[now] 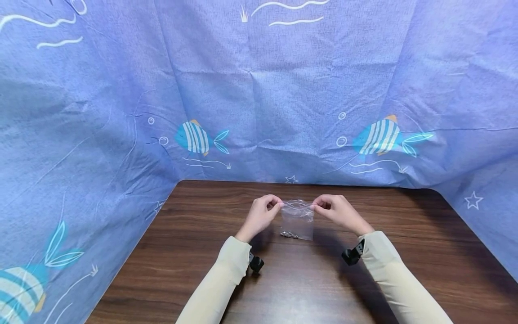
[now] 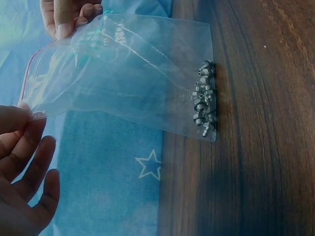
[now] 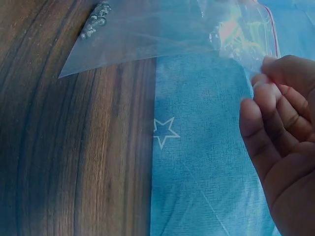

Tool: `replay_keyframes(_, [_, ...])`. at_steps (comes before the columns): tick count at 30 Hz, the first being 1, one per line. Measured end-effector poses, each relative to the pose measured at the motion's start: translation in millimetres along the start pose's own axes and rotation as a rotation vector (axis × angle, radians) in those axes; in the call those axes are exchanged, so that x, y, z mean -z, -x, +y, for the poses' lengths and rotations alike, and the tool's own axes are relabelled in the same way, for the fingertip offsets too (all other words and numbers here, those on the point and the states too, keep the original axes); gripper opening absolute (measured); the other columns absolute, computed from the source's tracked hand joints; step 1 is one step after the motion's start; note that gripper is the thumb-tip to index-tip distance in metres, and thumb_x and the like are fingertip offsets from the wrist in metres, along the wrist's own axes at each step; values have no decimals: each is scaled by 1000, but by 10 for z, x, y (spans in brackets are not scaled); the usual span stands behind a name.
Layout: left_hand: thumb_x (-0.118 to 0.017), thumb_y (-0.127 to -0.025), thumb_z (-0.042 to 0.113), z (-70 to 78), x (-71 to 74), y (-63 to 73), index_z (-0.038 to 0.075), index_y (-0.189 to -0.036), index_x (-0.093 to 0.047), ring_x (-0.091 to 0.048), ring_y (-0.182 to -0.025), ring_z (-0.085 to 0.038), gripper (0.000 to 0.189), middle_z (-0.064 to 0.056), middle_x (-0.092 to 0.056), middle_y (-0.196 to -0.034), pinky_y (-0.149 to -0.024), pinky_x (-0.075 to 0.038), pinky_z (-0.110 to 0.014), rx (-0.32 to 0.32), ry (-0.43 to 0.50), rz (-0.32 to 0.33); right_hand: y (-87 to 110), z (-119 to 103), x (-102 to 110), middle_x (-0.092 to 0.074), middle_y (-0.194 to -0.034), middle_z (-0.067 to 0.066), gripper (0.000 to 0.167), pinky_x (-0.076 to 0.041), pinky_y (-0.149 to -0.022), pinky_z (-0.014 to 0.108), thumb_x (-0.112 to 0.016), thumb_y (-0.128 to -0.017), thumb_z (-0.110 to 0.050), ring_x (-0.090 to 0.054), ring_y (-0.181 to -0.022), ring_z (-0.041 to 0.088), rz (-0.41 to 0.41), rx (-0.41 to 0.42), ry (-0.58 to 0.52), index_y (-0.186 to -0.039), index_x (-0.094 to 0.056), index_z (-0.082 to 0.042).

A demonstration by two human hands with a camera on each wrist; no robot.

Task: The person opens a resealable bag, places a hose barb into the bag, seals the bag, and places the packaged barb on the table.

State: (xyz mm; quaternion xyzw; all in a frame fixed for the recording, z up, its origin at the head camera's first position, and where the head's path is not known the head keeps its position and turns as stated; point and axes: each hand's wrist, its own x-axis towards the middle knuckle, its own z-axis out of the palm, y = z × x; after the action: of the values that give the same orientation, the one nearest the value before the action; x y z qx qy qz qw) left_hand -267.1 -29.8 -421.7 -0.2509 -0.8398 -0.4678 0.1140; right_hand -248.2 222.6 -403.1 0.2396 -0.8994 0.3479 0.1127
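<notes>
A clear zip bag [image 1: 297, 222] hangs upright between both hands, its mouth at the top. My left hand [image 1: 261, 216] pinches one top corner between thumb and forefinger. At the opposite corner, my right hand [image 1: 337, 212] pinches the bag the same way. Several small metal fittings [image 2: 204, 98] lie gathered along the bag's bottom edge. In the left wrist view a red line runs along the bag's mouth, and the other fingers of the left hand [image 2: 24, 167] are spread loosely. The right wrist view shows the right hand [image 3: 285, 118] at its corner, with the fittings [image 3: 96, 20] farther off.
A dark wood-grain table [image 1: 194, 252] lies beneath the hands. Behind and to the sides hangs a blue cloth [image 1: 283, 99] printed with fish and stars. Each sleeve cuff carries a small black camera [image 1: 256, 263].
</notes>
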Motion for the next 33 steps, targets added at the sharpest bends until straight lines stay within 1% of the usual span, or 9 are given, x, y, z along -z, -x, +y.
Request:
replay_keyframes(5, [-63,-91,12,-4,-12,-4,7,-88,-68,-57,-74,-10,8,-4,-67,-82,-70,-48,-20,8,27,-13,-10,-2,-10,-63,-71,-4,7,-43,-59,20,-68,-89,-18,-50,-64,0,-14,-8,-29,-85,-70,-12])
replay_keyframes(10, [-63,-91,11,1,-37,6,6,-90,-68,-59,-77,-11,7,-7,-67,-85,-72,-51,-21,-6,51,-18,-12,3,-32,-66,-74,-1,4,-46,-60,21,-68,-88,-14,-53,-66,0,-38,-5,-85,-88,-70,-10])
replay_keyframes(12, [-65,-90,12,-2,-50,13,5,-90,-69,-59,-76,-11,8,-7,-67,-85,-72,-52,-24,-16,58,-12,-16,-5,-45,-66,-75,-1,4,-46,-60,21,-69,-88,-13,-54,-66,0,-40,5,-97,-88,-70,-10])
replay_keyframes(17, [-68,-88,15,-19,-78,19,5,-89,-71,-59,-74,-9,11,-8,-69,-86,-71,-54,-33,-31,67,4,-25,-29,-75,-64,-73,-5,5,-45,-58,21,-72,-86,-14,-52,-64,0,-15,41,-76,-85,-71,-10])
replay_keyframes(19, [-69,-88,15,-21,-81,18,5,-88,-72,-58,-73,-9,11,-7,-69,-85,-70,-54,-31,-34,60,12,-26,-36,-84,-63,-71,-5,5,-45,-58,21,-72,-85,-14,-51,-64,0,-2,51,-67,-84,-70,-10])
replay_keyframes(25, [-68,-89,16,-19,-76,23,6,-86,-72,-56,-71,-7,11,-5,-69,-82,-67,-49,-20,-35,49,27,-19,-35,-111,-61,-70,-7,5,-44,-58,21,-72,-85,-15,-50,-64,0,12,56,-62,-82,-70,-11])
replay_keyframes(28, [-68,-89,16,-18,-74,25,7,-85,-72,-56,-72,-7,11,-5,-69,-82,-68,-49,-22,-28,41,23,-13,-36,-116,-61,-69,-7,6,-44,-57,21,-72,-86,-15,-50,-63,1,5,51,-67,-83,-70,-11])
replay_keyframes(33, [-67,-90,16,-16,-77,22,6,-86,-71,-58,-74,-10,11,-5,-69,-84,-71,-52,-28,-17,39,12,-12,-32,-123,-61,-70,-7,6,-44,-57,21,-71,-87,-15,-50,-63,1,-4,42,-74,-84,-70,-10])
